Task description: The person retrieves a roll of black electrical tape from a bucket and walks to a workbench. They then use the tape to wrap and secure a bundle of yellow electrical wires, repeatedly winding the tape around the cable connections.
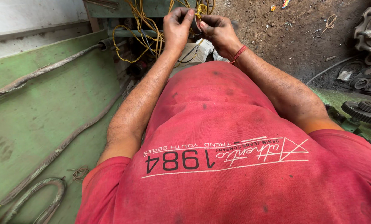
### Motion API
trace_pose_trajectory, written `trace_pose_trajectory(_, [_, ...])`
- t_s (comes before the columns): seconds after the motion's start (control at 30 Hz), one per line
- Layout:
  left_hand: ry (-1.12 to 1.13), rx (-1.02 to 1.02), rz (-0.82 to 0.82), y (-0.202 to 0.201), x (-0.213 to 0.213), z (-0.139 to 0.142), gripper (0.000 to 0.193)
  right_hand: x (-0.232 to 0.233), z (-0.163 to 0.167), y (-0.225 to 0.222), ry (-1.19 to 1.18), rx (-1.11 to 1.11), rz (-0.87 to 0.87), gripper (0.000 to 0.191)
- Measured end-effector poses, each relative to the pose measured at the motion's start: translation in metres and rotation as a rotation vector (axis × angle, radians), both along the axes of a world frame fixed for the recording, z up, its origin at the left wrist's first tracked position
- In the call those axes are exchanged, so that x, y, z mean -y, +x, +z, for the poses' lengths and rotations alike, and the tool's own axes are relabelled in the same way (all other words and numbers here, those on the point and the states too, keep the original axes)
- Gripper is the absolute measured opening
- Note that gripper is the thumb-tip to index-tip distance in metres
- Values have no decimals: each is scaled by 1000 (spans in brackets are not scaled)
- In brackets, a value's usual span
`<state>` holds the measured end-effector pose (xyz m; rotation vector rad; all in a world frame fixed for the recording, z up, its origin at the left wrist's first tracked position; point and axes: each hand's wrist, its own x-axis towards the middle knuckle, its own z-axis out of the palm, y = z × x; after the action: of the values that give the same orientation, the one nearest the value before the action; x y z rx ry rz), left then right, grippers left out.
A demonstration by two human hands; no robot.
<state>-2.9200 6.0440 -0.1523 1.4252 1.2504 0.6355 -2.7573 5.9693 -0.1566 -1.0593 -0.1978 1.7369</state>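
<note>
Both my hands are raised in front of me, near the top of the head view, working on a bundle of yellow wires (140, 25). My left hand (177, 25) pinches a yellow wire end between thumb and fingers. My right hand (217, 30), with a red thread band at the wrist, grips the same wire end and a small dark piece from the other side. The fingertips of the two hands meet. What exactly sits between them is hidden by the fingers. My red shirt (235, 166) fills the lower half of the view.
A green metal machine panel (36, 108) with grey corrugated hoses (48, 157) lies to my left. Dirt ground (285, 37) spreads at the upper right. A dark toothed gear (363, 111) and other metal parts (370, 29) lie at the right edge.
</note>
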Motion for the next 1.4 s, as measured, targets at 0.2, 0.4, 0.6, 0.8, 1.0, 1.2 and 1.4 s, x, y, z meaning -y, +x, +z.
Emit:
trace_pose_trajectory(0.2, [122,-205,-5,9,-2,-4,16,-8,2,5,127,251,72,27])
trace_pose_trajectory(0.4, [48,-109,19,8,1,-8,16,-8,5,6,142,389,94,26])
trace_pose_trajectory(0.6, [61,-128,68,-4,7,-21,19,-9,12,-6,223,542,119,24])
trace_pose_trajectory(0.8, [-23,-12,158,-7,17,-27,32,-20,15,-9,214,563,152,19])
trace_pose_trajectory(1.0, [-242,-83,-134,-22,11,-9,40,-32,24,12,206,847,246,22])
trace_pose_trajectory(1.2, [-348,11,-332,-29,1,12,44,-17,35,38,41,640,401,28])
trace_pose_trajectory(1.4, [-301,-128,-441,-24,0,27,37,-21,17,40,265,603,338,37])
